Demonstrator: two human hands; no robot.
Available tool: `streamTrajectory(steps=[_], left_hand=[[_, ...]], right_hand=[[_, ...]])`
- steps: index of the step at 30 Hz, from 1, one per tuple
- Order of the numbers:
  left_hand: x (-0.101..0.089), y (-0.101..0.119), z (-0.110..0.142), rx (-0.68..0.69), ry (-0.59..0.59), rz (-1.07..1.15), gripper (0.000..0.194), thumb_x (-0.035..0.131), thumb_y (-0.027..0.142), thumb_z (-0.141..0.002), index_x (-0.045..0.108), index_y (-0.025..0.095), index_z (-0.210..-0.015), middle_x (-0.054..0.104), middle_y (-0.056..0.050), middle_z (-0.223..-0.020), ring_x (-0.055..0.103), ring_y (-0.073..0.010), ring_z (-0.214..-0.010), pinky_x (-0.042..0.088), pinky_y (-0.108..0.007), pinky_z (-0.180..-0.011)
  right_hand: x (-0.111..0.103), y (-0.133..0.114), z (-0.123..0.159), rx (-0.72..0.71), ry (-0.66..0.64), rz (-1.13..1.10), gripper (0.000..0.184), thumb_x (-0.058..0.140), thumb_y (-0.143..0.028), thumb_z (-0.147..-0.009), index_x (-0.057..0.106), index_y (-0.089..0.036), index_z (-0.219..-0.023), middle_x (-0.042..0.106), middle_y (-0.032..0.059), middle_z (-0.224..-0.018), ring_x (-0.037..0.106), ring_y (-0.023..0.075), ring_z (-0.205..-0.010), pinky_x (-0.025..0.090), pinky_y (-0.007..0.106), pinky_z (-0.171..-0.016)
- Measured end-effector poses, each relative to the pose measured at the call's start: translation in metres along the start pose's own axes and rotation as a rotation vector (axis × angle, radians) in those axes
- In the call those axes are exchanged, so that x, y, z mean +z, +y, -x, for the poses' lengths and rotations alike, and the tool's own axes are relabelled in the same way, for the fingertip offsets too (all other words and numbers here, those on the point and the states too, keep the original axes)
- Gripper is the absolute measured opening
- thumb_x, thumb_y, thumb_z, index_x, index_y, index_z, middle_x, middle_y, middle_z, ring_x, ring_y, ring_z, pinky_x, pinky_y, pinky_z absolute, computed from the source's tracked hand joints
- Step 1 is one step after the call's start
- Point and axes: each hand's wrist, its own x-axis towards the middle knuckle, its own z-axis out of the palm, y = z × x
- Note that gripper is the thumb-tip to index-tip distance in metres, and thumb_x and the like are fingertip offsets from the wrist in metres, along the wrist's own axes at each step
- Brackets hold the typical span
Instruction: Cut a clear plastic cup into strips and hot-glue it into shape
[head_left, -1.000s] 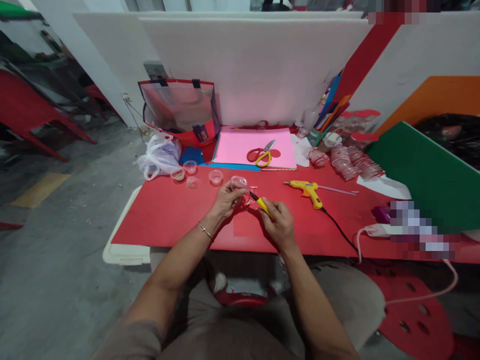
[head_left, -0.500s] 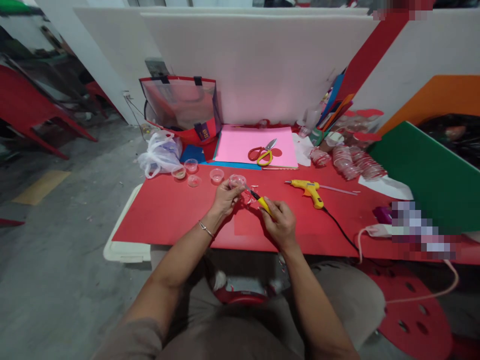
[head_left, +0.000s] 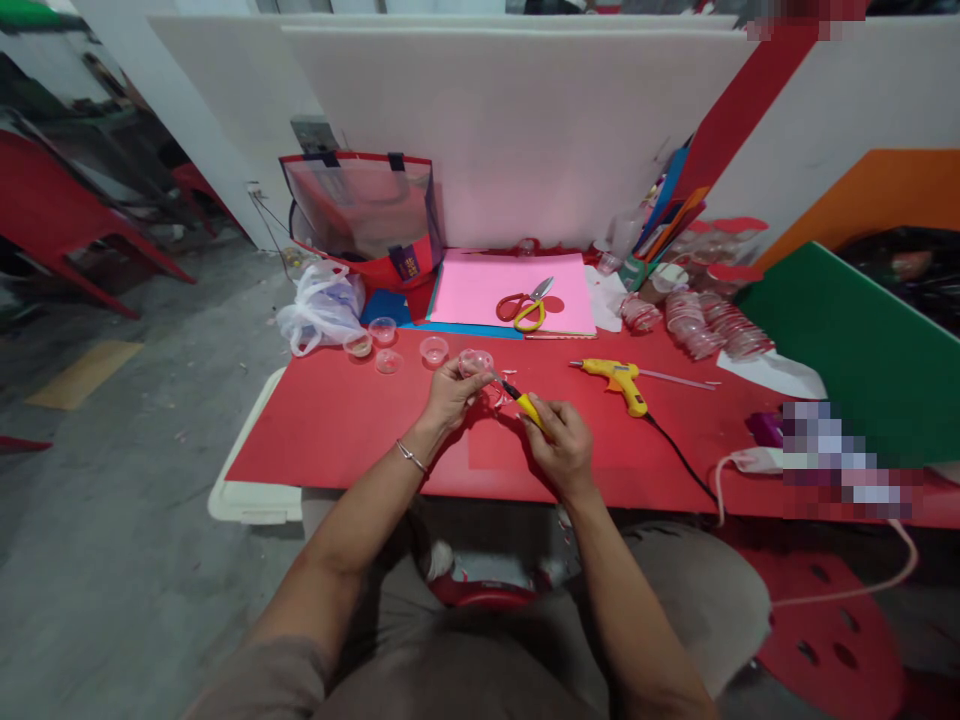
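A small clear plastic cup (head_left: 475,362) is pinched in my left hand (head_left: 451,395), tipped a little above the red tabletop. My right hand (head_left: 561,440) is closed round a yellow-handled tool (head_left: 531,409) with a black collar and a thin metal tip. That tip meets the cup's edge near my left thumb; whether it pierces the plastic I cannot tell. Thin pinkish scraps (head_left: 498,396) lie under the tool. Left of the cup stand several similar clear cups, the nearest being an upright one (head_left: 433,350).
A yellow glue gun (head_left: 616,380) lies to the right, its black cord running off the front edge. Scissors (head_left: 529,303) rest on pink sheets (head_left: 472,285). Stacked clear cups (head_left: 694,325) and a green board (head_left: 855,360) stand right; a white plastic bag (head_left: 321,308) sits left.
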Motion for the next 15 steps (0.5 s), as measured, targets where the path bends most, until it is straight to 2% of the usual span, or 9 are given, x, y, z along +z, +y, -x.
streamTrajectory(steps=[15], left_hand=[[0.0074, 0.0101, 0.0086, 0.036, -0.029, 0.006, 0.06, 0.104, 0.04, -0.053, 0.05, 0.015, -0.061, 0.051, 0.007, -0.062, 0.034, 0.0004, -0.044, 0.021, -0.02, -0.042]], right_hand=[[-0.0028, -0.0041, -0.0014, -0.023, 0.023, 0.073, 0.039, 0.066, -0.025, -0.1, 0.071, -0.026, -0.138, 0.073, 0.0077, -0.101, 0.068, 0.0163, -0.084, 0.054, 0.027, -0.074]])
